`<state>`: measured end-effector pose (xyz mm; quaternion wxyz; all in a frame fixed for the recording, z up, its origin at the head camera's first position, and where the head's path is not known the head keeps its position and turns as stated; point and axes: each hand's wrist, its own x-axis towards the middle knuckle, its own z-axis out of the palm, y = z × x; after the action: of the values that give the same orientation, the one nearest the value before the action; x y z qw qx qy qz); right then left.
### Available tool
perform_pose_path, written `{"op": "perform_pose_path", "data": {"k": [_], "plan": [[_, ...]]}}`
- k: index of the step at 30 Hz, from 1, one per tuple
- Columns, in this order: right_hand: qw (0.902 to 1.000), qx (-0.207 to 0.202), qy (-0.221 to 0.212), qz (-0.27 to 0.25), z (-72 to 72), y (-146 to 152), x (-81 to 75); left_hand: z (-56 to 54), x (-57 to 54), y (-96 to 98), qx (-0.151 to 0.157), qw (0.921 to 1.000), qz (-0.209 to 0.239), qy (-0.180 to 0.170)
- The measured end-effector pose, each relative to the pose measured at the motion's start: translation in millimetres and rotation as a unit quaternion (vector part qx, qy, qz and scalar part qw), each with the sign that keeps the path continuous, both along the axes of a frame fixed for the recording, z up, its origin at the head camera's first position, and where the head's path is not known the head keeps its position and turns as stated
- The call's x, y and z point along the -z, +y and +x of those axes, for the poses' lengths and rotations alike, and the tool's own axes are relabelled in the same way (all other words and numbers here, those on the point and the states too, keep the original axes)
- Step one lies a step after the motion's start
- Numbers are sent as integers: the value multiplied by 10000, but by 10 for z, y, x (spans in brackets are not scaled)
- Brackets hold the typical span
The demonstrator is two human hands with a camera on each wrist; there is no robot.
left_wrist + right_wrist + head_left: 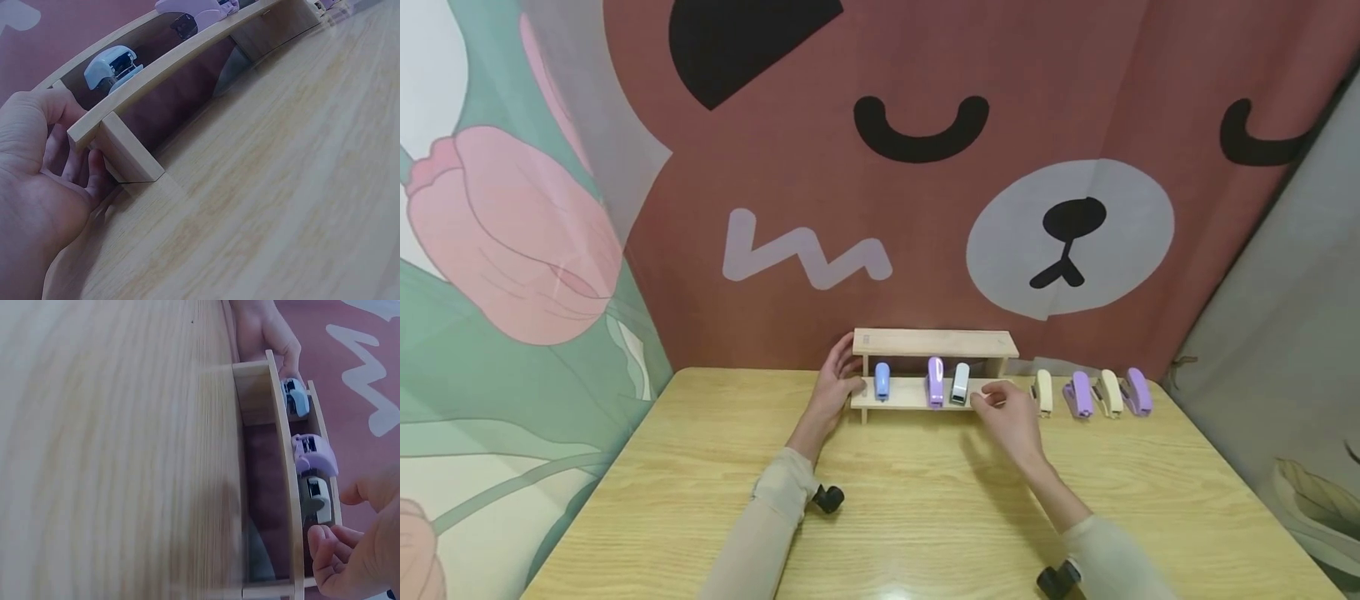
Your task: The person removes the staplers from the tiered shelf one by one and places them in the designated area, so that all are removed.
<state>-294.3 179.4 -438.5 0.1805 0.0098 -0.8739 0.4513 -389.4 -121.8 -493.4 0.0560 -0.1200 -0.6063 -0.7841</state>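
Observation:
A two-step wooden shelf (934, 342) stands at the back of the table. My left hand (832, 392) holds its left end, thumb on the lower step's end and fingers beneath and behind, beside the leg (134, 150). On the lower step stand a blue stapler (882, 381) near the left end, a purple stapler (935, 382) and a white stapler (960, 383) further right. My right hand (1013, 421) is at the step's right end, with fingers loosely bent and thumb apart. Its fingertips (319, 536) are right beside the white stapler, and nothing shows between them.
To the right of the shelf, a row on the table has a cream stapler (1044, 393), a purple stapler (1081, 395), another cream stapler (1108, 393) and another purple stapler (1138, 392). A brown bear-print curtain (812, 317) hangs right behind the table (895, 500).

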Motion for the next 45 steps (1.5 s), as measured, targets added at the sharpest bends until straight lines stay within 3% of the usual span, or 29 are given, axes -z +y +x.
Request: {"op": "perform_pose_path", "data": {"k": [9,17,45], "plan": [[9999,-20,-115,-111,-83,-182,77,-7,12,-11,-34,10000,6,-15],[9999,52,-77,91,-141,-259,121,-13,5,3,17,10000,19,0],[9995,276,-98,67,-128,-220,171,1,26,-14,-55,10000,-15,-81]]}}
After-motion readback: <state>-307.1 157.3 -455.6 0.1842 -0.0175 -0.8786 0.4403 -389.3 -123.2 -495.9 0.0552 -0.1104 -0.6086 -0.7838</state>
